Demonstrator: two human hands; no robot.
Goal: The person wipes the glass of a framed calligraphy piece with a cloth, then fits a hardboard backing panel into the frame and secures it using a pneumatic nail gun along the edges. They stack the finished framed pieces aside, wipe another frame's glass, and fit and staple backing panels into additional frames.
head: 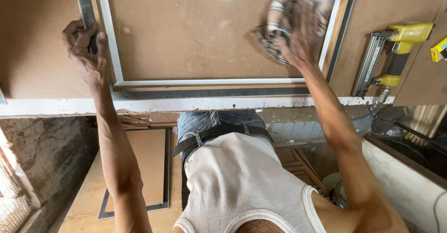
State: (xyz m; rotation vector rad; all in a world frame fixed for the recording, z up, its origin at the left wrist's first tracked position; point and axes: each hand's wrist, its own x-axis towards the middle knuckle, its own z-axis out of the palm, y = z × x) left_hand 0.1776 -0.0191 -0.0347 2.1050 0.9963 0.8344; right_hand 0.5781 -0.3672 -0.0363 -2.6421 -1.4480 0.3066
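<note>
Workbench (37, 51), white-edged frame (114, 70), blurred checked cloth (279, 23)

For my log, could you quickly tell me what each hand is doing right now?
Left hand: closed, gripping the frame edge.
Right hand: pressing a checked cloth on the glass, blurred.

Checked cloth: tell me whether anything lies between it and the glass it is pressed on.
Nothing visible does. The right hand presses the checked cloth directly onto the framed glass pane; the nail gun lies outside the frame.

left hand (86, 51) grips the frame (111, 51) edge while right hand (300, 35) presses a checked cloth (279, 23) on its glass.
</note>
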